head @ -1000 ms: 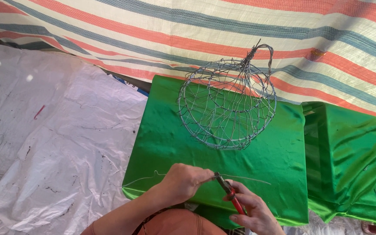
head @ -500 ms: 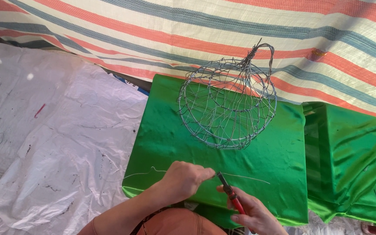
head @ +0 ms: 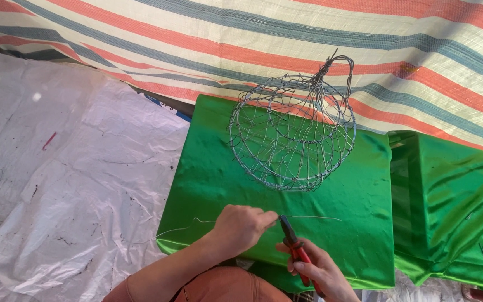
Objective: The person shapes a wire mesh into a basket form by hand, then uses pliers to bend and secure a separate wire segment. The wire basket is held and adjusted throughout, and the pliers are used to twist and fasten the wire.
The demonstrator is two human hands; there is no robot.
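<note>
My left hand (head: pixel 240 226) pinches a thin grey wire (head: pixel 312 217) that lies across the near part of a green cloth-covered block (head: pixel 208 162). The wire runs left past the block's edge and right toward the block's middle. My right hand (head: pixel 318 269) grips red-handled pliers (head: pixel 293 245), whose dark jaws meet the wire just right of my left fingertips. Farther back on the green block rests a round basket (head: pixel 293 135) woven of wire, with a twisted wire loop at its top.
A second green cloth-covered block (head: pixel 454 207) stands at the right. White plastic sheeting (head: pixel 62 184) covers the ground on the left. A striped woven tarp (head: pixel 241 39) in cream, red and blue spreads behind the blocks.
My hands have shifted slightly on the wire; the pliers' jaws now sit closer to my left fingertips. The basket has not moved.
</note>
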